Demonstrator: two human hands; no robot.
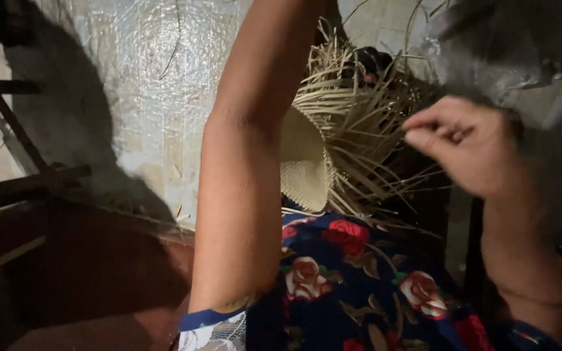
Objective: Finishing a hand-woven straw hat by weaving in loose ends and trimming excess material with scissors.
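A partly woven straw hat (307, 169) rests in front of me above my lap, its tight pale weave at the lower left. Many loose straw strands (365, 123) fan out up and to the right. My right hand (469, 146) is at the right edge of the fan, with thumb and fingers pinched on thin strands. My left arm (242, 195) rises from a blue sleeve across the hat's left side and leaves the frame at the top, so the left hand is out of sight. A dark blue dress with red roses (359, 286) covers my lap.
Dark wooden bars of a frame (21, 182) stand at the left over a reddish floor (99, 273). A pale shiny sheet (157, 84) covers the wall behind, crossed by a large shadow. Grey crumpled plastic (508, 58) hangs at the upper right.
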